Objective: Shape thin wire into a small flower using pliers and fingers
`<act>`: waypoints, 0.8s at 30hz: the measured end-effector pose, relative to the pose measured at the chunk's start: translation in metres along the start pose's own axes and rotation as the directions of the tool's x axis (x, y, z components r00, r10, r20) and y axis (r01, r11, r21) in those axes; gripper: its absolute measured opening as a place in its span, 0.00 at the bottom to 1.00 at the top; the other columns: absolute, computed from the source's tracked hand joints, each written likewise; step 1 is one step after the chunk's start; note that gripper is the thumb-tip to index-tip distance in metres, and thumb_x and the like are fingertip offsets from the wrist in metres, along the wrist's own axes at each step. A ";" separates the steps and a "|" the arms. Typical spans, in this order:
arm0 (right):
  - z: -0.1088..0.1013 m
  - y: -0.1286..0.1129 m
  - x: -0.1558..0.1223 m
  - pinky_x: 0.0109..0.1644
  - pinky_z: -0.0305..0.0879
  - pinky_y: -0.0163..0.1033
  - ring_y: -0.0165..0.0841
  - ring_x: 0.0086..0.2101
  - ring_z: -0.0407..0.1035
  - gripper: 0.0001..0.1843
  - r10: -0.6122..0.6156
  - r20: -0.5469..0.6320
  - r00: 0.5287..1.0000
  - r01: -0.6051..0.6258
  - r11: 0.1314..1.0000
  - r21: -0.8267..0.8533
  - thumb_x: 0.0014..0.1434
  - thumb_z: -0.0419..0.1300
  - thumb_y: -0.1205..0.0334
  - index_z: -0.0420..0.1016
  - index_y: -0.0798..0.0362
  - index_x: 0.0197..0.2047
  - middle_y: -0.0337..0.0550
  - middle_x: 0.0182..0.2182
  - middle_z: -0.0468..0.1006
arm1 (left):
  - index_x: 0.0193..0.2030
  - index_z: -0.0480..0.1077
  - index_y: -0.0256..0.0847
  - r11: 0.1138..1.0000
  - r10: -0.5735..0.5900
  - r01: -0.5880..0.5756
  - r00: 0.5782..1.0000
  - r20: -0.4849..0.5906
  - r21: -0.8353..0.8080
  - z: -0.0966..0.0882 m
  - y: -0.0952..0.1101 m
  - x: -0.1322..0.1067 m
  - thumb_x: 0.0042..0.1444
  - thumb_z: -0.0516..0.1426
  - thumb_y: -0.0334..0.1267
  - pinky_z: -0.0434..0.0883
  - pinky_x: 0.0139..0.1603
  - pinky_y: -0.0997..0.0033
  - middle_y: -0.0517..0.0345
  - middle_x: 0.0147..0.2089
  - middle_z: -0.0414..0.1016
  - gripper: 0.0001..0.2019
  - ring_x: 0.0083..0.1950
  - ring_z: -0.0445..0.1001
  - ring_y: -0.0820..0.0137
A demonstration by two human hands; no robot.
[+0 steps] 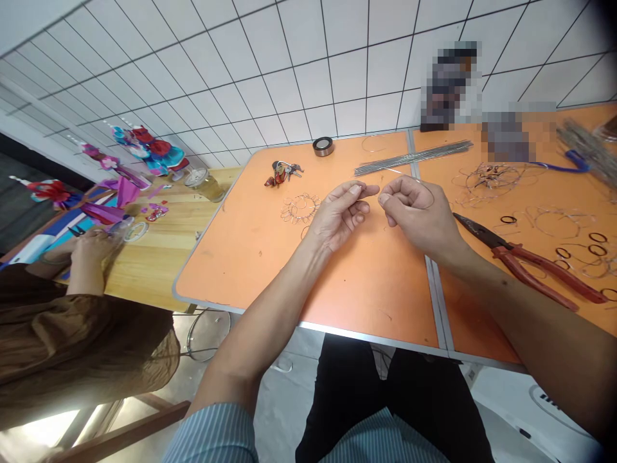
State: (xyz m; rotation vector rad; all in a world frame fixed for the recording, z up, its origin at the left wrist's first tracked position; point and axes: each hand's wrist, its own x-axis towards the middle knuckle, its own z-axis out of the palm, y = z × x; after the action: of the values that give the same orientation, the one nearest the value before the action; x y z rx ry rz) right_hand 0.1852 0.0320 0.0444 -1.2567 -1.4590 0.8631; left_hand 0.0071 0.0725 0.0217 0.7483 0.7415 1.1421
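Over the orange table (270, 257), my right hand (417, 215) pinches a thin wire (430, 193), which curves in a loop above its knuckles. My left hand (340, 215) is just to the left, fingertips close to those of the right. Its thumb presses on the index finger and its other fingers curl loosely; whatever lies in that pinch is too fine to make out. Beneath and behind the left hand lies a ring of looped wire (295, 209). Beyond both hands rests a bundle of straight wires (414, 158). Red-handled pliers (525, 257) lie beside my right forearm.
A roll of black tape (322, 146) and a bunch of keys (282, 172) lie toward the tiled wall. Tangled wire (491, 180) and small dark rings (563, 253) spread at right. At left, another person's hands (94, 247) work at a wooden table (154, 257) with a cup (205, 185).
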 end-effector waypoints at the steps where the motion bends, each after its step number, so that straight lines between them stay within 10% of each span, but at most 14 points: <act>1: 0.000 0.000 0.000 0.30 0.63 0.41 0.34 0.25 0.66 0.13 0.001 0.000 1.000 -0.001 1.000 -0.001 0.69 0.73 0.59 0.76 0.45 0.33 0.35 0.21 0.74 | 0.42 0.80 0.41 1.000 0.003 -0.003 1.000 0.002 0.001 0.000 0.000 0.000 0.70 0.73 0.35 0.73 0.29 0.81 0.57 0.46 0.92 0.07 0.30 0.80 0.80; 24: 0.001 0.003 0.001 0.30 0.60 0.41 0.32 0.24 0.65 0.14 0.023 -0.005 1.000 -0.023 0.999 0.027 0.69 0.71 0.66 0.74 0.46 0.33 0.34 0.22 0.73 | 0.43 0.83 0.42 0.974 0.186 -0.198 0.976 0.109 0.112 -0.011 -0.011 0.006 0.63 0.77 0.44 0.73 0.30 0.81 0.55 0.49 0.93 0.12 0.33 0.81 0.79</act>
State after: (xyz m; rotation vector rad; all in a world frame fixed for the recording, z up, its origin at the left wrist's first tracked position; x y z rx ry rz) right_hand 0.1849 0.0340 0.0418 -1.2566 -1.4267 0.8911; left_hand 0.0047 0.0768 0.0062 0.9895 0.6710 1.2326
